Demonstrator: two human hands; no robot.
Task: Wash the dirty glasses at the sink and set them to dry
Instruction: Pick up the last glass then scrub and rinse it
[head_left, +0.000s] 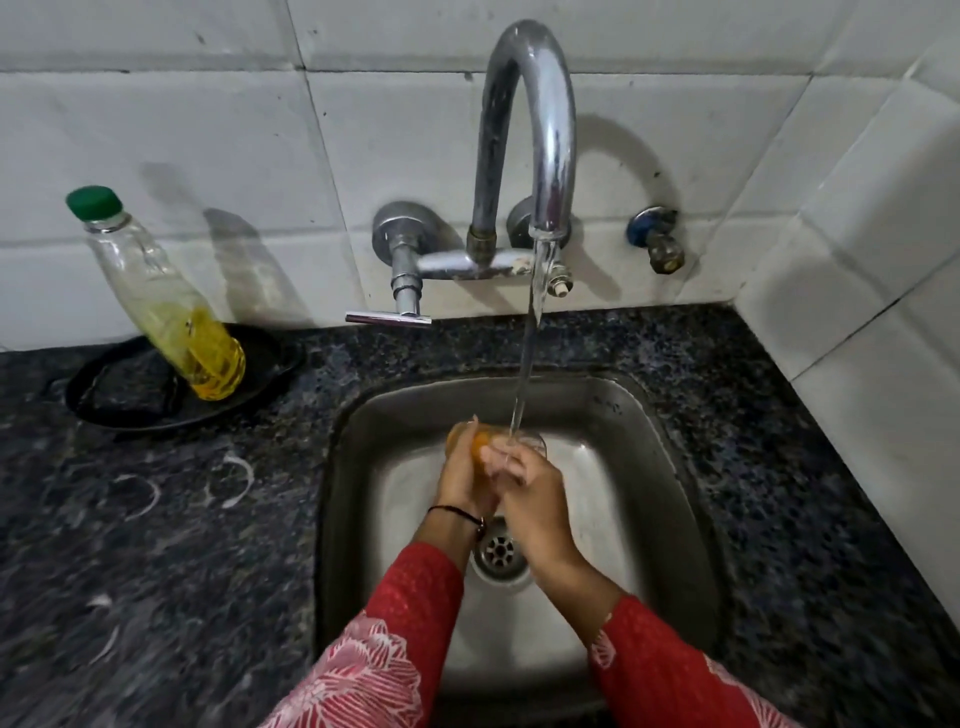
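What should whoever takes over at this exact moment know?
Left hand grips the glass over the sink; right hand has its fingers curled over the glass.
The tap is running onto the glass, which shows orange residue.
Done: rinsing begun. Left: finish this glass and set it to dry. No other glasses or rack in view.
A bottle of yellow liquid stands in the black tray, left of the sink.
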